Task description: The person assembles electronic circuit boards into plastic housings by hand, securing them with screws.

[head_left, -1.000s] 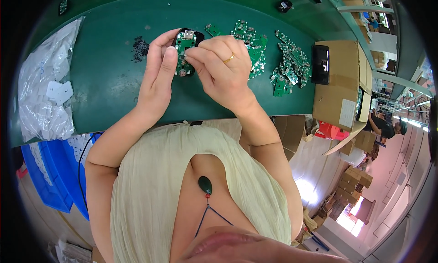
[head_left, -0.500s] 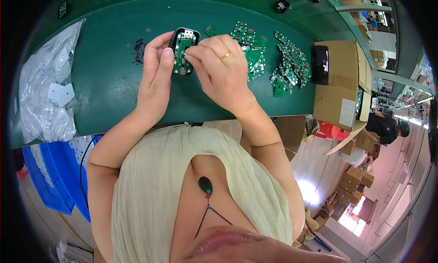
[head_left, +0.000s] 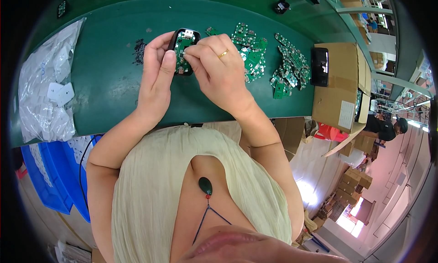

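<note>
Head view, bench inventory. Change: slight; the black plastic housing [head_left: 196, 36] has tipped a little in your grasp, and your fingertips keep to the same spot, so the same close handwork appears to continue.

- Your left hand [head_left: 156, 78]: grasping the housing, thumb along its near-left edge.
- Your right hand [head_left: 221, 73]: fingertips pinched together at the housing's right side; whether something tiny sits between them, you cannot tell.
- Green circuit board [head_left: 180, 44]: rigid, oblong, inside the rounded housing; boxy silver metal port [head_left: 188, 33] at its far end.
- Right of the housing: two jagged heaps of loose boards [head_left: 292, 62].
- Left of it: matte black bits [head_left: 139, 52]; farther left, a glossy, crinkled plastic bag [head_left: 41, 89].
</note>
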The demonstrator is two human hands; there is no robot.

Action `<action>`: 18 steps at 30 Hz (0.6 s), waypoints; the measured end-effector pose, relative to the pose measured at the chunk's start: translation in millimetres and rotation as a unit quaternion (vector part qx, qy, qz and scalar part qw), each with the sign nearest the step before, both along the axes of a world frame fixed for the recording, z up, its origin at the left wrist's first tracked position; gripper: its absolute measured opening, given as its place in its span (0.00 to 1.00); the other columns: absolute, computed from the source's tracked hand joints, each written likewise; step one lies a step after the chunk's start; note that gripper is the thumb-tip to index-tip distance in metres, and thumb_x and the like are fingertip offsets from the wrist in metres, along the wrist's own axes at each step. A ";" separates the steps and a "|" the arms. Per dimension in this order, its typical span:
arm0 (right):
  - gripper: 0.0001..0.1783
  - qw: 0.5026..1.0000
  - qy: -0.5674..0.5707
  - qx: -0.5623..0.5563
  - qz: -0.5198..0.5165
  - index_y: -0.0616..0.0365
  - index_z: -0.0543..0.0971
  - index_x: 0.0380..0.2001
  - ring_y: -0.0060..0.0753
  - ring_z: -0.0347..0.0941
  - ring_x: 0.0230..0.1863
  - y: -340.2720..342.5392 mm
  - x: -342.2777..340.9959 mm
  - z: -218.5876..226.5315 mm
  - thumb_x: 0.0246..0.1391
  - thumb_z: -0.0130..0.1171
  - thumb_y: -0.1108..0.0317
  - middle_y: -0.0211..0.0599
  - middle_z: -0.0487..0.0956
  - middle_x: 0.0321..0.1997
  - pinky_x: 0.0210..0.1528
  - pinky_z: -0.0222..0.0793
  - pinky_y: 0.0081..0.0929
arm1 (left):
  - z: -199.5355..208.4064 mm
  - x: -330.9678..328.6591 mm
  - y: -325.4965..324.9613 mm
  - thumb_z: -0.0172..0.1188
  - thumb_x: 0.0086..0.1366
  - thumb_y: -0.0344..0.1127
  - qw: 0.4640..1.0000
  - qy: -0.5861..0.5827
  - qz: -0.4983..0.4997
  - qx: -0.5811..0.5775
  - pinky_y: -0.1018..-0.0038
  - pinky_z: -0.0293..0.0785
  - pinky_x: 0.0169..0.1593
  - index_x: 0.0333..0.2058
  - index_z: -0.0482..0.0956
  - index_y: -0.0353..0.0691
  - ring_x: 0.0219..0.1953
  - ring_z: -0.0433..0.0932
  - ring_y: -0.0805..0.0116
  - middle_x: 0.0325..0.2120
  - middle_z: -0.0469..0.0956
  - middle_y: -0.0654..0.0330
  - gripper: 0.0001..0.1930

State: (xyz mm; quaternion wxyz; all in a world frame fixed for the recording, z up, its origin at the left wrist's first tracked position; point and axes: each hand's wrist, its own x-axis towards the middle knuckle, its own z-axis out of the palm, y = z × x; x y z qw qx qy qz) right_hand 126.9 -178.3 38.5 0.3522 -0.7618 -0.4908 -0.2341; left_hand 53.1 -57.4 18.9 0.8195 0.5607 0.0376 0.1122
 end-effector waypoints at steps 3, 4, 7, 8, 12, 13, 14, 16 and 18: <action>0.10 1.000 0.002 0.015 -0.018 0.59 0.74 0.27 0.37 0.67 0.30 2.1 5.5 -7.6 0.36 0.62 0.77 0.35 0.72 0.29 0.30 0.65 0.26 | -0.8 5.3 0.5 0.44 0.65 0.36 0.998 -0.054 0.011 0.011 0.77 0.59 0.52 0.54 0.55 0.36 0.50 0.62 0.73 0.48 0.63 0.59 0.20; 0.13 0.998 0.021 0.039 -0.036 0.58 0.73 0.29 0.37 0.66 0.31 3.3 8.0 -9.8 0.36 0.62 0.75 0.36 0.70 0.31 0.30 0.64 0.28 | 2.7 5.8 1.8 0.44 0.65 0.36 0.998 -0.054 0.011 0.012 0.77 0.59 0.52 0.54 0.55 0.36 0.50 0.62 0.73 0.48 0.63 0.59 0.20; 0.21 0.985 0.150 0.069 -0.051 0.59 0.70 0.39 0.38 0.68 0.39 2.7 4.4 -14.7 0.39 0.63 0.71 0.40 0.68 0.40 0.36 0.67 0.30 | 14.4 9.1 6.8 0.48 0.62 0.31 1.000 -0.012 0.021 -0.001 0.78 0.63 0.49 0.51 0.58 0.35 0.48 0.65 0.73 0.46 0.66 0.58 0.19; 0.23 0.954 0.291 0.076 0.011 0.60 0.68 0.43 0.38 0.68 0.41 5.0 2.2 -19.9 0.42 0.62 0.71 0.41 0.68 0.42 0.38 0.68 0.30 | 14.6 12.3 9.7 0.49 0.62 0.30 0.998 0.004 0.027 -0.053 0.78 0.64 0.49 0.51 0.59 0.35 0.47 0.65 0.74 0.45 0.66 0.59 0.19; 0.27 0.830 0.528 0.137 0.111 0.63 0.60 0.52 0.30 0.70 0.43 16.2 -2.2 -19.3 0.50 0.56 0.71 0.42 0.70 0.45 0.42 0.70 0.25 | 2.9 19.0 14.6 0.51 0.61 0.30 0.996 0.020 0.047 -0.078 0.78 0.65 0.47 0.49 0.64 0.35 0.44 0.68 0.76 0.41 0.70 0.61 0.17; 0.26 0.790 0.570 0.183 0.132 0.63 0.60 0.53 0.29 0.71 0.42 18.7 -2.4 -19.3 0.51 0.55 0.73 0.41 0.70 0.44 0.41 0.70 0.24 | 1.6 20.0 15.3 0.52 0.61 0.30 0.996 0.021 0.053 -0.062 0.78 0.66 0.46 0.48 0.65 0.34 0.43 0.68 0.76 0.40 0.70 0.61 0.17; 0.26 0.790 0.571 0.183 0.131 0.63 0.60 0.53 0.29 0.71 0.42 21.8 -2.9 -19.1 0.51 0.55 0.73 0.41 0.70 0.44 0.41 0.70 0.24 | 0.9 21.2 16.1 0.52 0.61 0.30 0.996 0.022 0.053 -0.062 0.78 0.66 0.46 0.48 0.65 0.34 0.43 0.68 0.76 0.40 0.70 0.61 0.17; 0.25 0.766 0.580 0.234 0.146 0.63 0.59 0.53 0.26 0.71 0.40 27.2 -3.6 -19.2 0.52 0.52 0.75 0.39 0.72 0.42 0.40 0.69 0.21 | 1.3 23.4 17.9 0.53 0.61 0.31 0.997 -0.007 0.064 -0.034 0.79 0.67 0.45 0.47 0.66 0.34 0.41 0.69 0.77 0.39 0.71 0.62 0.16; 0.25 0.791 0.561 0.204 0.135 0.64 0.59 0.54 0.27 0.70 0.43 26.9 -1.5 -19.2 0.53 0.51 0.76 0.41 0.71 0.44 0.43 0.69 0.22 | 1.8 24.5 21.8 0.53 0.61 0.31 0.997 -0.006 0.062 -0.036 0.80 0.67 0.45 0.47 0.67 0.34 0.42 0.70 0.77 0.39 0.71 0.62 0.16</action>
